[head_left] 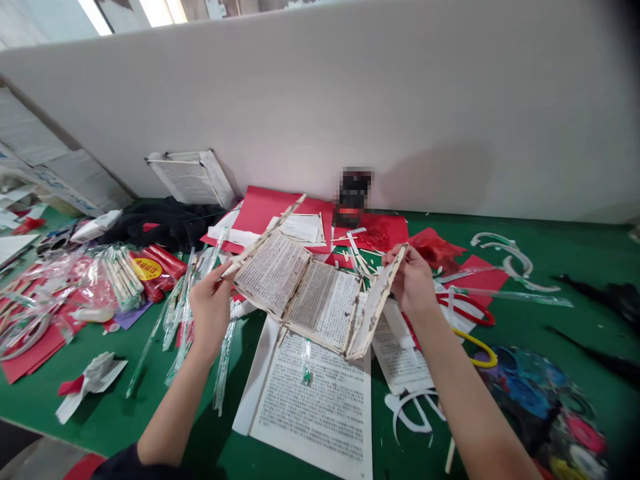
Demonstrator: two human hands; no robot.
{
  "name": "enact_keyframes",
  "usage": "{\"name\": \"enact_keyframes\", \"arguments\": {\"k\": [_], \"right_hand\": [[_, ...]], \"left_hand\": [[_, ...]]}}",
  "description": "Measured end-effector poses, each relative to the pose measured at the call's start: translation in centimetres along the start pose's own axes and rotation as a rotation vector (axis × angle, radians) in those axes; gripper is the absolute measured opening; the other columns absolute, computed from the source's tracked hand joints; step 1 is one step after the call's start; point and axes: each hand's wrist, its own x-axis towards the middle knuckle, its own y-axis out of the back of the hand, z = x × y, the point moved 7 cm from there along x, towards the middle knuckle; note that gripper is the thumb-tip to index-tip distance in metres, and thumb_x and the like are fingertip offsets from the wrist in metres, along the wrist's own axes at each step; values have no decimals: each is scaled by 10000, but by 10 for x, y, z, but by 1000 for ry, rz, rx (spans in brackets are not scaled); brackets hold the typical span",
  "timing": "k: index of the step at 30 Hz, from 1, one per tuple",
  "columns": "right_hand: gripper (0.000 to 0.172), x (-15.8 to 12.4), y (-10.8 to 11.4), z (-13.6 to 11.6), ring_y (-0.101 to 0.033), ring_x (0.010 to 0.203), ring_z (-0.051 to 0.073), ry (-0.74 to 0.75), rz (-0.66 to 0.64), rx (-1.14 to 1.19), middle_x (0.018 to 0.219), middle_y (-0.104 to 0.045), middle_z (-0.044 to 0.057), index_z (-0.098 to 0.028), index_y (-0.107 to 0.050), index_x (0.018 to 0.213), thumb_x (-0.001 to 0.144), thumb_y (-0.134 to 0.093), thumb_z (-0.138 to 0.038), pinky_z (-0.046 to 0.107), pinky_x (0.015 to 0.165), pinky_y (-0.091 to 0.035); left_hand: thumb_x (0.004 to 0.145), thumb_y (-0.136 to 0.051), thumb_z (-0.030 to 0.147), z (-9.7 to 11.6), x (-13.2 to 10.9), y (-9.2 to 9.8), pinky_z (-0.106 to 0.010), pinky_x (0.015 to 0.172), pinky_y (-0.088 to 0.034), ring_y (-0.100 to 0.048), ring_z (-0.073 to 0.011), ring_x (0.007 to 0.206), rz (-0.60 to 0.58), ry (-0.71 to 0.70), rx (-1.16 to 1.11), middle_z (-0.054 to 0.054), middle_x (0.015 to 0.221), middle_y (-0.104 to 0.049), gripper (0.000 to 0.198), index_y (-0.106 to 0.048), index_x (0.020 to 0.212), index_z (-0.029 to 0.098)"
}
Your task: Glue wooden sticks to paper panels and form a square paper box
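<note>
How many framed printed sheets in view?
2: one framed printed sheet between the left hand and right hand; a second sheet leaning on the white wall. More may be hidden.

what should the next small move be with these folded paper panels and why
Probably lower the folded printed-paper panels flat onto the printed sheet beneath them. The left hand and right hand hold them up by opposite ends, with the rightmost panel bent sharply upward, so a flat surface would likely steady them.
</note>
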Motion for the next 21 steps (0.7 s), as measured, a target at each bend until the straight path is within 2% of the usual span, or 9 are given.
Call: {"name": "enact_keyframes", "arguments": {"k": [3, 7, 12, 17, 21], "right_hand": [[258, -2, -1, 1, -464, 603, 111, 4, 6, -14, 626, -515, -44, -233, -602, 665, 566, -805, -357, 246, 563, -364], [208, -2, -3, 3, -463, 615, 110, 6, 9, -34, 645, -527, -41, -228, -608, 658, 580, -776, -323, 239, 556, -348], [183, -1, -7, 4, -451, 596, 107, -4, -10, -66, 640, -515, -41, -219, -604, 640, 604, -753, -319, 241, 544, -348], [177, -2, -13, 6, -452, 597, 111, -33, -36, -66, 638, -535, -43, -218, -605, 634, 610, -747, -321, 234, 542, -355], [205, -4, -16, 6, -482, 639, 118, -48, -65, -44, 651, -557, -41, -214, -595, 642, 617, -754, -340, 242, 618, -396]], "left_hand": [[778, -555, 207, 25, -11, -3, -271, 658, -537, -643, -159, 686, -29, -202, 164, -5, 885, -730, 336, -729, 1065, 230], [801, -535, 173, 51, -27, -12, -303, 742, -538, -680, -196, 836, -46, -414, 241, -39, 1027, -733, 336, -723, 1076, 218], [833, -522, 142, 68, -45, -21, -295, 727, -573, -712, -194, 830, -42, -610, 339, -61, 1033, -738, 324, -713, 1086, 206], [823, -464, 33, 82, -73, -34, -266, 757, -581, -704, -180, 934, -73, -897, 411, -84, 1118, -711, 455, -646, 1198, 216], [822, -452, 8, 85, -88, -40, -248, 704, -582, -710, -182, 908, -74, -984, 460, -116, 1106, -709, 494, -607, 1252, 194]]}}
